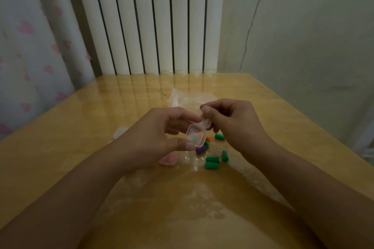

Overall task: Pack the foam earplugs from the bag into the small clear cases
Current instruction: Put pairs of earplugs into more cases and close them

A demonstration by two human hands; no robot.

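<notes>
Now L hand [159, 137] & R hand [228, 121] hold open case [197, 135].

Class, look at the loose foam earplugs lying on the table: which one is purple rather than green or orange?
The purple earplug lies just below the clear case held in the left hand, beside its thumb. The other loose earplugs are green, plus one orange.

Glossy yellow wooden worktop [101, 119] beneath the hands, white ribbed radiator [149, 18] beyond them, heart-patterned curtain [30, 46] far left, cracked pale wall [303, 26] right
</notes>
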